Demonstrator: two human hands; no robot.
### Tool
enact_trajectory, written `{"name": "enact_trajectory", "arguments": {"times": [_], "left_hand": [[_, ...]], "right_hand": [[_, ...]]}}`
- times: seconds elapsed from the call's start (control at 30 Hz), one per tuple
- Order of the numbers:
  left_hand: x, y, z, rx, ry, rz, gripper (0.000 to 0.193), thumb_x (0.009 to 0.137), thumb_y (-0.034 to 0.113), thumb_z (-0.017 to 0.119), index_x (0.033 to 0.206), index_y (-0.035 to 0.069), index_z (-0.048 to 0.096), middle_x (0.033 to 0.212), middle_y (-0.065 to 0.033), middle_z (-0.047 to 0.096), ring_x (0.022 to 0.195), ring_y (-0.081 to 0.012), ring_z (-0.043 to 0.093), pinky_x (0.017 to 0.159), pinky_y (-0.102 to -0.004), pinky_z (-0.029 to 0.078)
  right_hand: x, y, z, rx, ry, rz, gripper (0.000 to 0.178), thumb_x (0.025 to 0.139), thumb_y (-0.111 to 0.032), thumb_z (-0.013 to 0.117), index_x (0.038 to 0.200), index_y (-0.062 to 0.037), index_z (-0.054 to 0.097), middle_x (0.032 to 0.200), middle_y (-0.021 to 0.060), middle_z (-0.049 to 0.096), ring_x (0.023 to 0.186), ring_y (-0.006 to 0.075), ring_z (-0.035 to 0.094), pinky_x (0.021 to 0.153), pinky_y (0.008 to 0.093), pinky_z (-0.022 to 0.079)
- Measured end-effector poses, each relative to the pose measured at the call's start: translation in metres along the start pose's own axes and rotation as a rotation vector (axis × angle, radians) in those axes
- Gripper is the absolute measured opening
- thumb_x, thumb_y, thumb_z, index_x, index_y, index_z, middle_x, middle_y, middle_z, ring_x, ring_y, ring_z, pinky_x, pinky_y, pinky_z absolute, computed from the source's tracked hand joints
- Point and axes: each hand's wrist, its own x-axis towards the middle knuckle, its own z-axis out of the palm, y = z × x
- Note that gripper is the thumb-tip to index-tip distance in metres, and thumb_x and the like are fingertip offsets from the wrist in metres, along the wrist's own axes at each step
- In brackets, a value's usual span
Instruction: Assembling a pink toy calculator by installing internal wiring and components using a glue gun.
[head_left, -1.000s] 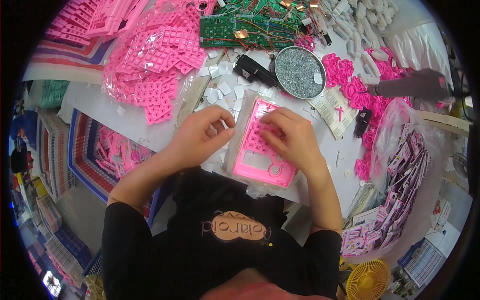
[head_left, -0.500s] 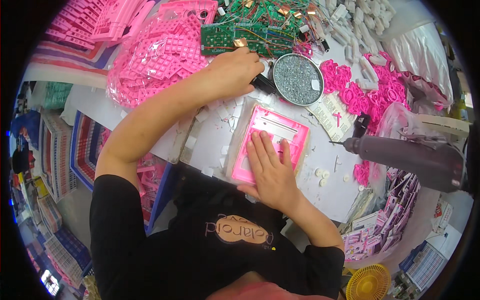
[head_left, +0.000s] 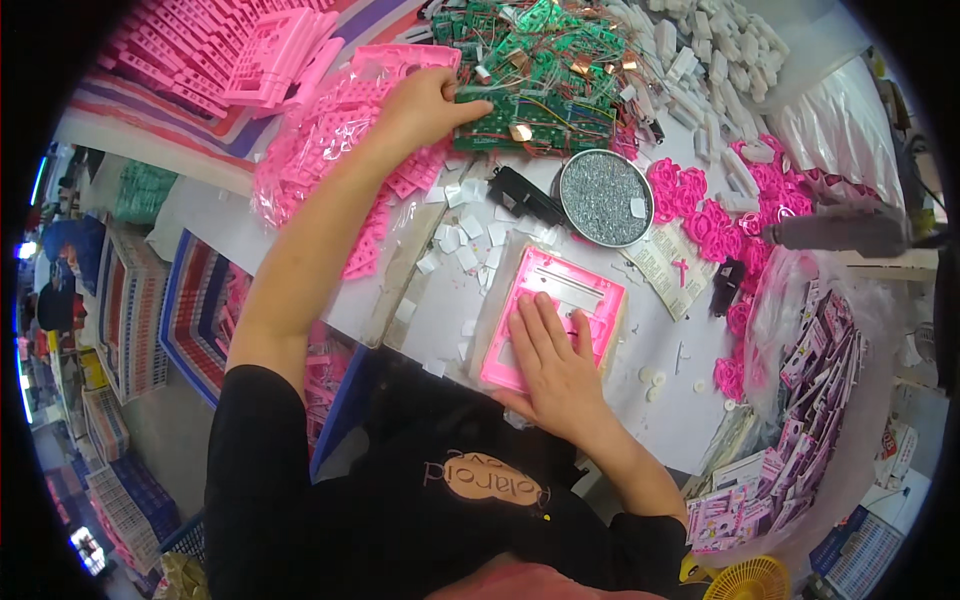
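On the table (head_left: 640, 425), a pink casing (head_left: 598, 328) is lying beneath the right hand (head_left: 556, 372), which is resting flat, ungripping. Toward its 11 o'clock, the left hand (head_left: 428, 108) is overlapping a green circuit board (head_left: 555, 135), grip indiscernible from here. Casing probably light, stiff: rim hold; board likely fragile: edges.

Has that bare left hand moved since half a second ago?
Yes: the left hand moved leftward and farther out, away from the round silver-rimmed bowl.

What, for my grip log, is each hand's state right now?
Left hand: at the circuit board; grip cannot be told.
Right hand: open, palm down on the pink case.
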Motion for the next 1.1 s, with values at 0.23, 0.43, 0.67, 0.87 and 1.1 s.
{"name": "enact_trajectory", "arguments": {"times": [0.23, 0.43, 0.67, 0.87, 1.1], "left_hand": [[0.016, 0.005, 0.026, -0.096, 0.377, 0.154, 0.049, 0.074, 0.036, 0.085, 0.103, 0.000, 0.066, 0.105, -0.0180, 0.061, 0.098, -0.0333, 0.062, 0.085, -0.0416, 0.052], [0.001, 0.042, 0.003, -0.115, 0.397, 0.047, 0.062, 0.071, 0.018, 0.086, 0.123, 0.003, 0.055, 0.123, -0.0202, 0.045, 0.103, -0.0381, 0.060, 0.089, -0.0440, 0.053], [-0.001, 0.068, 0.018, -0.325, 0.612, 0.189, 0.077, 0.072, 0.009, 0.080, 0.138, 0.003, 0.040, 0.130, -0.0226, 0.035, 0.100, -0.0344, 0.060, 0.087, -0.0429, 0.054], [-0.011, 0.011, -0.024, -0.058, 0.142, -0.064, 0.042, 0.080, 0.031, 0.078, 0.102, -0.001, 0.064, 0.096, -0.0196, 0.066, 0.090, -0.0353, 0.065, 0.075, -0.0455, 0.053], [-0.012, 0.023, 0.023, 0.004, 0.235, -0.105, 0.044, 0.078, 0.039, 0.080, 0.094, 0.000, 0.067, 0.087, -0.0188, 0.069, 0.082, -0.0369, 0.066, 0.072, -0.0476, 0.051]], "right_hand": [[-0.003, 0.003, 0.001, 0.002, 0.021, 0.009, 0.095, 0.079, -0.054, 0.072, 0.148, 0.0022, 0.041, 0.159, 0.0203, 0.035, 0.150, 0.0360, 0.028, 0.115, 0.0619, 0.024], [-0.001, 0.001, -0.001, 0.004, 0.026, 0.000, 0.093, 0.078, -0.054, 0.073, 0.147, 0.0020, 0.043, 0.158, 0.0203, 0.036, 0.150, 0.0360, 0.029, 0.115, 0.0614, 0.025], [-0.002, 0.001, -0.002, 0.056, 0.036, -0.009, 0.092, 0.078, -0.051, 0.075, 0.146, 0.0034, 0.044, 0.159, 0.0231, 0.035, 0.149, 0.0393, 0.031, 0.115, 0.0615, 0.022], [-0.001, 0.002, -0.004, 0.028, 0.041, -0.010, 0.090, 0.077, -0.052, 0.076, 0.146, -0.0012, 0.047, 0.155, 0.0206, 0.040, 0.147, 0.0375, 0.032, 0.114, 0.0613, 0.026], [-0.002, 0.002, -0.001, 0.079, 0.094, -0.020, 0.086, 0.079, -0.051, 0.074, 0.144, -0.0007, 0.049, 0.155, 0.0219, 0.040, 0.146, 0.0407, 0.035, 0.114, 0.0608, 0.024]]}}
